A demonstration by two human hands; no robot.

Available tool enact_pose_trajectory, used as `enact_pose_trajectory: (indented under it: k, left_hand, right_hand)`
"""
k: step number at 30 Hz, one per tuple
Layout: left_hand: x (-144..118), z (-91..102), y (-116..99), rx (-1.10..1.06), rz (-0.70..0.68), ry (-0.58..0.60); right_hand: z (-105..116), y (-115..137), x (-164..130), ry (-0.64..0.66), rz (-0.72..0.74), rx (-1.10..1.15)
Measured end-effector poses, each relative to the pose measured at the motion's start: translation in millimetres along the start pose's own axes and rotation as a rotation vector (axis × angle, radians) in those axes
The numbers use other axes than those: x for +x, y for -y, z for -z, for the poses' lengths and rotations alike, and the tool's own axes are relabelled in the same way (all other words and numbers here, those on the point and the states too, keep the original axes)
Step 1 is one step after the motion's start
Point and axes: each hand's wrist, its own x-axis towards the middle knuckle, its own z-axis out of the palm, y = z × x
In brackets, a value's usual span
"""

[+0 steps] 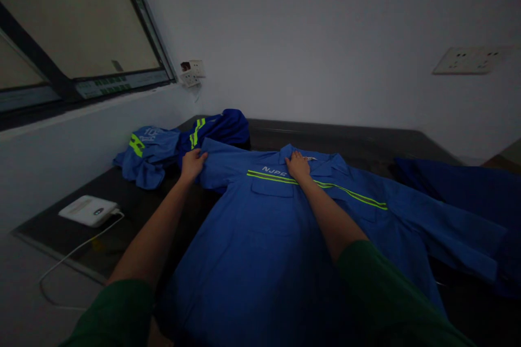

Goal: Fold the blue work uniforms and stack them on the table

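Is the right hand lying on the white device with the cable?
No, the right hand lies flat near the collar of the blue shirt, while the white device sits far off to the left.

Your blue work shirt lies flat, front up, on the dark table, collar away from you. Yellow-green reflective stripe across chest, white "NJPG" lettering above the chest pocket. One short sleeve spread out to your right, the other gripped at your left.

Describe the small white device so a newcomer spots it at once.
Start at the dark table under the window. On its near left corner lies the white device, flat, left of the left hand. Alone among blue garments, it is white and trails a white cable.
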Motion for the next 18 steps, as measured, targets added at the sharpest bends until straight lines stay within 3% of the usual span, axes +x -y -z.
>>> enact_pose_trajectory:
  k: [3,5,8,11,13,15,18]
  left_hand:
    - [-16,-6.7,7,0.12,-0.003,0.022]
    - [-31,-0.4,10,0.118,-0.027,-0.027]
    - [-66,29.3,5,0.094,-0.128,-0.113]
    - [-130,68.3,-10,0.026,-0.171,-0.006]
    - [-185,89.0,-20,0.011,-0.103,0.106]
    - [-244,102.3,-22,0.012,-0.006,0.176]
    - [-318,110.1,-7,0.085,0.115,0.279]
  right_hand:
    - [2,1,-2,-0.025,-0.006,0.009]
    - [5,4,-5,-0.042,-0.009,0.012]
    - [16,11,-13,-0.103,0.059,0.054]
    - [36,18,-35,-0.159,0.193,0.211]
    - [60,15,-63,-0.119,0.261,0.38]
    - [94,0,-107,0.005,0.31,0.561]
    - [158,-50,-198,0.263,0.333,0.683]
